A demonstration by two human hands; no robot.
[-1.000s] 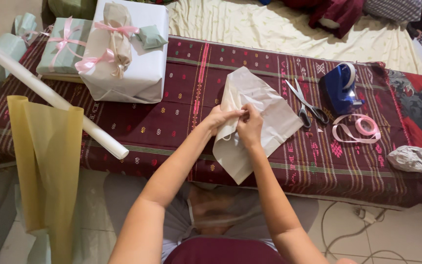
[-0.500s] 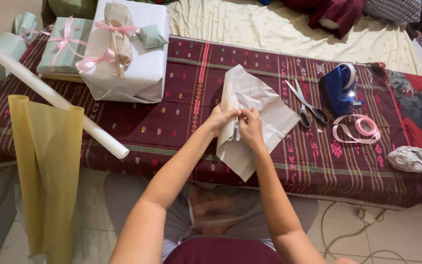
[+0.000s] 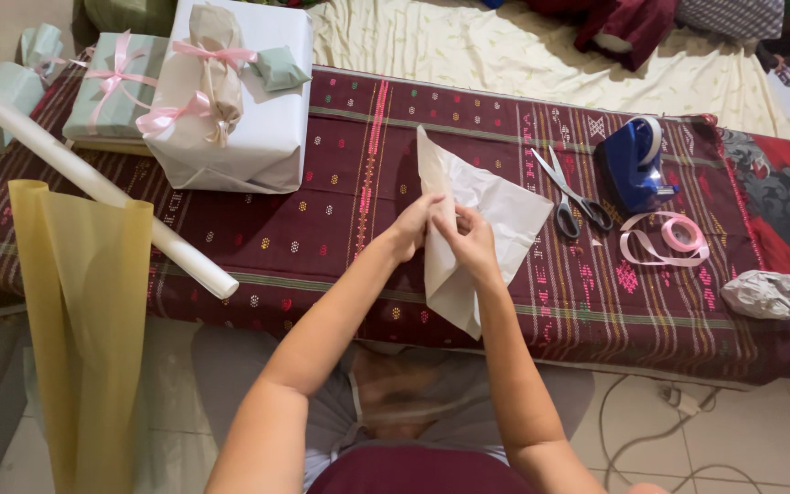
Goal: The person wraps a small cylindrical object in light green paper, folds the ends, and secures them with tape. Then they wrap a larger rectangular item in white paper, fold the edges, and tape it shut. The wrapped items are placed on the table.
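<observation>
A sheet of cream wrapping paper (image 3: 496, 206) stands partly lifted and folded over the middle of a low table covered by a maroon patterned cloth (image 3: 322, 210). My left hand (image 3: 413, 224) pinches its left fold from the side. My right hand (image 3: 470, 240) grips the paper right beside it, thumb on top. Both hands meet at the paper's centre, and its lower corner hangs past the table's near edge.
Scissors (image 3: 571, 194), a blue tape dispenser (image 3: 633, 165), pink ribbon (image 3: 669, 238) and crumpled paper (image 3: 765, 293) lie to the right. Wrapped gifts with pink bows (image 3: 221, 101) sit at the back left. A white paper roll (image 3: 93, 183) and a yellow sheet (image 3: 84, 302) overhang the left edge.
The paper has been lifted and folded narrower; its right side rose off the cloth and its top corner now points upward. Both hands shifted slightly up and closer together.
</observation>
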